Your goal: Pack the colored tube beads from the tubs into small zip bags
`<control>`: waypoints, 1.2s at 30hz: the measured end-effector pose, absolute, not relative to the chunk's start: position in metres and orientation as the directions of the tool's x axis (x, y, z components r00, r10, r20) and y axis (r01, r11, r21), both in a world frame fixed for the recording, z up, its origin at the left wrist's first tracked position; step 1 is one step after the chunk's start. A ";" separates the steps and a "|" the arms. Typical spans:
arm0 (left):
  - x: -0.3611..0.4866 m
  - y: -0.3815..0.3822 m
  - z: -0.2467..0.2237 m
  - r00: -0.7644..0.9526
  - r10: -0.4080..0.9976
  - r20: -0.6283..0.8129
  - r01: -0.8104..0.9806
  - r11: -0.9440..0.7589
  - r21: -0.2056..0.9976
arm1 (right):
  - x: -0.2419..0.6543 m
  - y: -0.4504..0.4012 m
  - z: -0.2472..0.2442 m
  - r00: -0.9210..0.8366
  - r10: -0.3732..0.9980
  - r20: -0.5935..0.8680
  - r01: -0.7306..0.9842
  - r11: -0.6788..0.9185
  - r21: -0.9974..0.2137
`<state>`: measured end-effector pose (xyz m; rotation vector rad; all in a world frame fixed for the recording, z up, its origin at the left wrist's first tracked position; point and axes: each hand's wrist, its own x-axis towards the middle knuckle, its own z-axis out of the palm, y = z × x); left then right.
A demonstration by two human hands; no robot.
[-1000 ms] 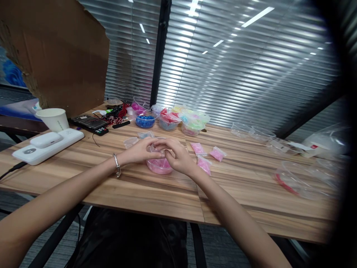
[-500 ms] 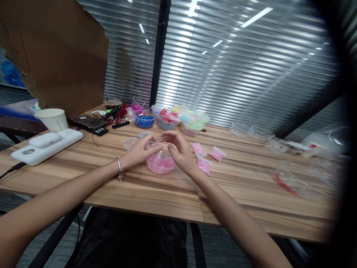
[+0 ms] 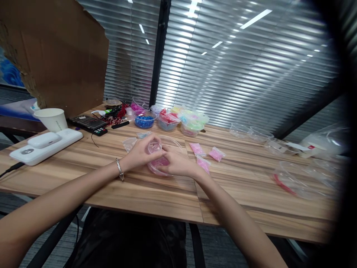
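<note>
A clear round bowl (image 3: 161,172) with pink contents stands on the table between my hands. My left hand (image 3: 141,152) is at its left side, closed on a clear plastic bag (image 3: 154,147) above the bowl. My right hand (image 3: 180,163) reaches over the bowl's right side. Its fingers are bent close to my left fingertips, and whatever they hold is hidden. Just right of the bowl lie several small pink packets (image 3: 216,154). Flattened clear bags (image 3: 129,144) lie behind my left hand.
At the back stand bowls of coloured pieces, one with blue (image 3: 144,120), one with red (image 3: 169,118). Clear containers (image 3: 290,178) are at the right. A paper cup (image 3: 52,119), a white power strip (image 3: 52,145) and a cardboard sheet (image 3: 61,56) occupy the left.
My right hand has come down and left, from above the bowl's right side to over its contents. My left hand has shifted slightly; the packets stay put.
</note>
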<state>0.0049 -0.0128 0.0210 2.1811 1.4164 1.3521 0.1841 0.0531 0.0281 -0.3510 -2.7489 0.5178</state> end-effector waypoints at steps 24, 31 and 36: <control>0.007 -0.017 0.022 0.215 0.739 0.639 0.686 -0.579 0.439 | 0.185 0.051 0.020 -0.907 0.375 0.190 0.298 0.892 -0.339; 0.005 -0.012 0.018 0.188 0.747 0.638 0.690 -0.563 0.455 | 0.183 0.055 0.023 -0.904 0.396 0.163 0.306 0.863 -0.403; 0.004 -0.011 0.018 0.169 0.757 0.632 0.695 -0.546 0.469 | 0.181 0.059 0.023 -0.891 0.414 0.185 0.292 0.836 -0.465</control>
